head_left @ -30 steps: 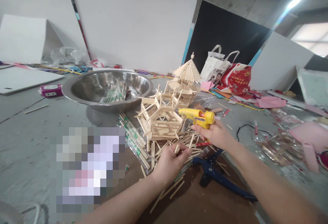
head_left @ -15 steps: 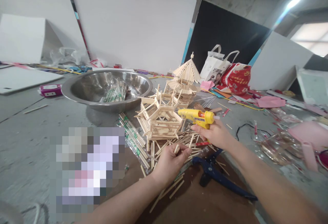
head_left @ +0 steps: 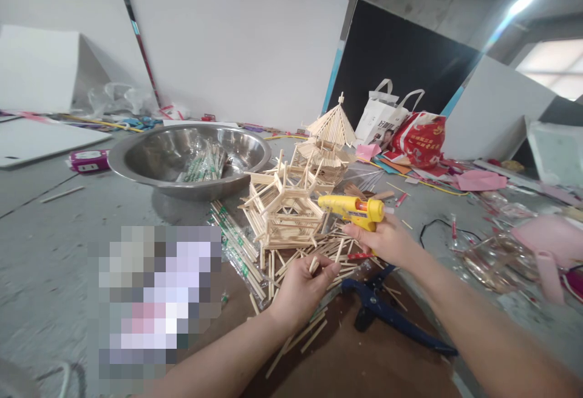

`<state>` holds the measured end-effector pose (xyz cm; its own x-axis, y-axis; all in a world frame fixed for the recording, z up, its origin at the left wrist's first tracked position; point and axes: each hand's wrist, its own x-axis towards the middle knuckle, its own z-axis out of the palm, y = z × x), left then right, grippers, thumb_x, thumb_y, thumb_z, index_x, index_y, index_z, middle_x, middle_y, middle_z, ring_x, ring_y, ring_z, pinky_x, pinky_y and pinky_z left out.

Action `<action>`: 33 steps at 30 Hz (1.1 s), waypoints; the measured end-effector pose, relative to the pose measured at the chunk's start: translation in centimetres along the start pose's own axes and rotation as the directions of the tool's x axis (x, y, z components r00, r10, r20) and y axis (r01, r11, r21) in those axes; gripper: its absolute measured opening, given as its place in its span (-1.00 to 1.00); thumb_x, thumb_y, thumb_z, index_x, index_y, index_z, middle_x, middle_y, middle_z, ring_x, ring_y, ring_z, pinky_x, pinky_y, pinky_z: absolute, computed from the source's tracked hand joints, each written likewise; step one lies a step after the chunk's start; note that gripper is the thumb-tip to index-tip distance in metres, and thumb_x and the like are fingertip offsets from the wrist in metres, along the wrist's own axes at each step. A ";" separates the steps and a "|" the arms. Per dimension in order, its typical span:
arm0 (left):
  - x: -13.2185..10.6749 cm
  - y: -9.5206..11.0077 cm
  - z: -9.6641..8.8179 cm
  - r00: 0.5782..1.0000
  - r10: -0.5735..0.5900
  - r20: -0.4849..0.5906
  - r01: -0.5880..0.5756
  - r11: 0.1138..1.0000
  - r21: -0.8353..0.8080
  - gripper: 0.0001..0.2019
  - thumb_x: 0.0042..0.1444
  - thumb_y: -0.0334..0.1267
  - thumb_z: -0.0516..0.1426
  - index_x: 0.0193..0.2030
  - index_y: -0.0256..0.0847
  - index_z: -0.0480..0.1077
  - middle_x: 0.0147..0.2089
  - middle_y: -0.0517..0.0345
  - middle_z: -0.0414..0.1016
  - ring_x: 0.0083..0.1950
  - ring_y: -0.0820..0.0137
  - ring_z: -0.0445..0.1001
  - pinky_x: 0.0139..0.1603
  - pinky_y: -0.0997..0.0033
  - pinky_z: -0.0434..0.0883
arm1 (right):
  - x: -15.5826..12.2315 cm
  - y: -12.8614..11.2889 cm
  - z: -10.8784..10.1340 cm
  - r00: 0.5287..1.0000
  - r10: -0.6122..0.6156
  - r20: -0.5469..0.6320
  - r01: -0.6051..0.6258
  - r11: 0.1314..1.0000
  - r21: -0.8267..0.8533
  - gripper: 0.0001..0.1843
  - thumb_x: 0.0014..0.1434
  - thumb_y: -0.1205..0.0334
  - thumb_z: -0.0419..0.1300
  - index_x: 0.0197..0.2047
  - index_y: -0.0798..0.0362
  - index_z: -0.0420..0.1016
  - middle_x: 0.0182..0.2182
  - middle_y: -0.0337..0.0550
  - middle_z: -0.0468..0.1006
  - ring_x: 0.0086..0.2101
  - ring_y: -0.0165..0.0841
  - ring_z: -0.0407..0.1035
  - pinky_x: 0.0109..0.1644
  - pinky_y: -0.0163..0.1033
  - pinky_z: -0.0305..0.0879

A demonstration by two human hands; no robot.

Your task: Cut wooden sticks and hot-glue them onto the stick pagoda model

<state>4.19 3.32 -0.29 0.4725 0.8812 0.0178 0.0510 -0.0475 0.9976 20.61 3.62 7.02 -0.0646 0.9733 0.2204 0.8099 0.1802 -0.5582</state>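
Observation:
A yellow hot glue gun (head_left: 353,208) is gripped by my right hand (head_left: 380,239), its nozzle pointing left at the near side of a lattice frame made of wooden sticks (head_left: 291,219). I cannot tell whether the nozzle touches the frame. My left hand (head_left: 303,291) is closed on short wooden sticks (head_left: 339,251), one upright between thumb and fingers and another end showing at the fist. Loose sticks (head_left: 334,246) lie beneath both hands. Behind the frame stands a pagoda-like stick model with a pointed roof (head_left: 334,127).
A steel basin (head_left: 136,173) holding packaged sticks stands at the back left. Wrapped chopsticks (head_left: 237,246) lie left of the frame. A dark blue cutter-like tool (head_left: 392,316) rests on the brown board (head_left: 346,367). Bags (head_left: 419,137) and plastic scraps are on the right.
The glue gun and my right hand have shifted very slightly to the right and down. My left hand and the sticks in it look the same.

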 end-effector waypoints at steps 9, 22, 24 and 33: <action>0.0 0.2 0.0 1.000 -0.009 -0.009 0.009 1.000 -0.001 -0.72 -0.09 -0.09 0.06 -0.57 -0.31 0.33 -0.64 0.28 0.19 -0.57 0.58 0.10 -0.56 0.60 0.12 | -0.6 0.0 -0.4 0.994 0.080 0.071 -0.081 0.997 0.015 -0.67 -0.04 -0.03 0.05 -0.53 0.05 0.41 -0.82 -0.33 0.29 -0.73 -0.46 0.21 -0.59 -0.35 0.16; 0.0 0.2 0.0 1.000 -0.010 -0.007 0.010 1.000 0.014 -0.70 -0.10 -0.06 0.06 -0.55 -0.31 0.36 -0.63 0.26 0.24 -0.56 0.57 0.13 -0.56 0.60 0.15 | -1.3 0.1 -0.8 0.993 0.087 0.078 -0.089 0.996 0.028 -0.69 -0.04 0.02 0.06 -0.60 0.06 0.37 -0.82 -0.33 0.29 -0.74 -0.49 0.19 -0.62 -0.38 0.16; 0.0 0.2 -0.1 1.000 -0.014 -0.002 0.014 1.000 0.012 -0.70 -0.11 -0.06 0.06 -0.55 -0.30 0.36 -0.63 0.26 0.24 -0.56 0.56 0.13 -0.55 0.59 0.15 | -1.5 0.4 -0.9 0.993 0.095 0.077 -0.097 0.995 0.026 -0.68 -0.04 0.01 0.06 -0.63 0.07 0.34 -0.81 -0.32 0.30 -0.73 -0.50 0.19 -0.62 -0.38 0.16; 0.0 0.2 -0.1 1.000 -0.007 0.000 0.007 0.999 0.041 -0.71 -0.08 -0.08 0.05 -0.55 -0.30 0.35 -0.61 0.26 0.24 -0.54 0.56 0.14 -0.53 0.59 0.15 | -2.3 0.6 -1.1 0.984 0.136 0.118 -0.142 0.989 0.041 -0.68 -0.04 0.03 0.07 -0.65 0.08 0.29 -0.79 -0.31 0.29 -0.71 -0.49 0.20 -0.59 -0.38 0.18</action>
<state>4.13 3.36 -0.11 0.4724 0.8813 0.0106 0.0903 -0.0604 0.9941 21.85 1.33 7.04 -0.0220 0.9987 0.0466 0.7865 0.0461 -0.6159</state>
